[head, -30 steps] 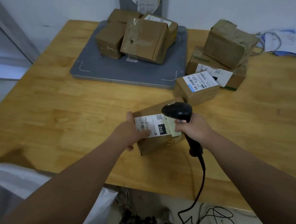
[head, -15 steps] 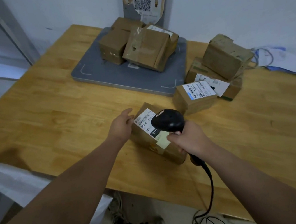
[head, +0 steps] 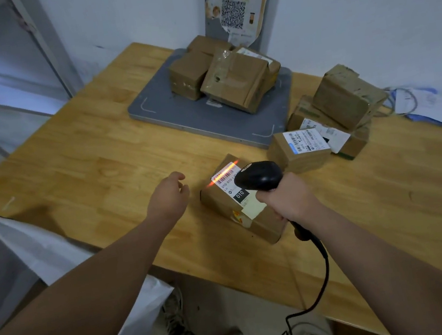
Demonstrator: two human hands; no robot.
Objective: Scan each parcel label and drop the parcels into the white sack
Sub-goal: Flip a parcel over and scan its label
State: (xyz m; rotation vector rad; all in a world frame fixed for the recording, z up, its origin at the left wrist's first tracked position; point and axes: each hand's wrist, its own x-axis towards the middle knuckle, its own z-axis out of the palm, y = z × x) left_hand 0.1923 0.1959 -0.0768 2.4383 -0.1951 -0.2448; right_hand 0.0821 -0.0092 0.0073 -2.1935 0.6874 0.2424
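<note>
Cardboard parcel point(head: 243, 206), one, lying skewed on the bench point(head: 94, 155) near its front edge, white label point(head: 230, 184) facing up. Black corded scanner point(head: 260, 176): my right hand point(head: 289, 200) is gripping its handle, fingers wrapped fully round it, and the head is hovering just over the label. Red scan line point(head: 223, 173) is falling across the barcode at the label's far end. My left hand point(head: 169, 199) is hanging just beside the parcel, apart from it, fingers loosely curled and holding nothing. White sack point(head: 42, 247): hanging by the bench's left front edge. Handling note: I am judging that the beam should be spanning every bar, so I am aiming to hold the scanner steady and square to the label, with the left hand standing ready to carry the parcel sackward once it reads.
</note>
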